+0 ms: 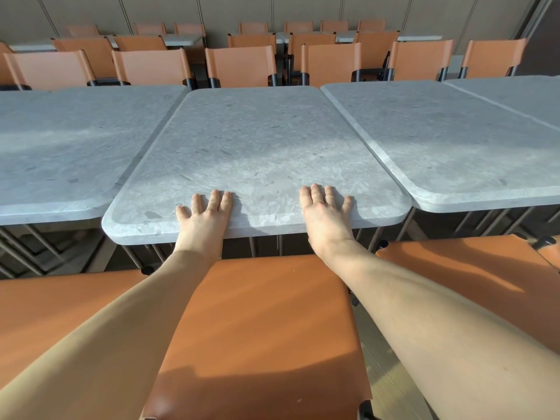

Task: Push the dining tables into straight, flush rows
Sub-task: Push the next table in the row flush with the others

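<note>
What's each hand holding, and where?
Nothing gripped. Left hand and right hand lie flat, fingers straight, on the middle table top at its near edge.

Beige panelled wall w/ vertical seams runs across the back. Rows of orange leather-look chairs on dark frames fill the far side, more grey tops btwn them. Near chair back in foreground. Warm sunlight streaks the orange; wood-look floor at lower right.
</note>
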Action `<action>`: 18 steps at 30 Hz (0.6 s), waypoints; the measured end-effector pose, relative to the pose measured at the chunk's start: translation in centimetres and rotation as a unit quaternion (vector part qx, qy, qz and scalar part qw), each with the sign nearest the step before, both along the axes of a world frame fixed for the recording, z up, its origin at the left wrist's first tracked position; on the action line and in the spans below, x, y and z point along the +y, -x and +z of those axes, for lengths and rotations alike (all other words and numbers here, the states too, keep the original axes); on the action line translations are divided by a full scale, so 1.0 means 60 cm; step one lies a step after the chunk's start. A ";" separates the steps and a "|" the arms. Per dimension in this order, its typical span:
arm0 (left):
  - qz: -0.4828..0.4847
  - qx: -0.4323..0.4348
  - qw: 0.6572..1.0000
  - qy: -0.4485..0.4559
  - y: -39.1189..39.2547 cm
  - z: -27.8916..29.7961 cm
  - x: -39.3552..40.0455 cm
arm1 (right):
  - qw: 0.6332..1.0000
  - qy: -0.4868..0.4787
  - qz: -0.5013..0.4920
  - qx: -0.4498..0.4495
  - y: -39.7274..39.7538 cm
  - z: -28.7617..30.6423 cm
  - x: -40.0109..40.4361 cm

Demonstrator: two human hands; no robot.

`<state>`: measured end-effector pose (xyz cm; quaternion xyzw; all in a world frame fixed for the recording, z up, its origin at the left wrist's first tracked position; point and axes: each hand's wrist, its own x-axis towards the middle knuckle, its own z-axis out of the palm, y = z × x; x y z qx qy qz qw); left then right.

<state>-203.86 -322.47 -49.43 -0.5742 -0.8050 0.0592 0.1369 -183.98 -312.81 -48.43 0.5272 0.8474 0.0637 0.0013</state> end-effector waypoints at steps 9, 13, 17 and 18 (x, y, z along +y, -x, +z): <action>0.002 0.001 1.000 0.002 -0.005 -0.001 -0.012 | 1.000 0.009 -0.003 0.004 -0.005 0.001 -0.014; 0.001 0.000 1.000 -0.001 -0.009 -0.001 -0.018 | 1.000 0.015 -0.002 0.007 -0.008 0.003 -0.021; 0.003 0.001 1.000 0.002 -0.013 0.000 -0.025 | 1.000 0.012 0.002 0.008 -0.012 0.003 -0.027; 0.004 0.002 1.000 0.003 -0.014 0.000 -0.027 | 1.000 0.012 0.002 0.010 -0.014 0.003 -0.030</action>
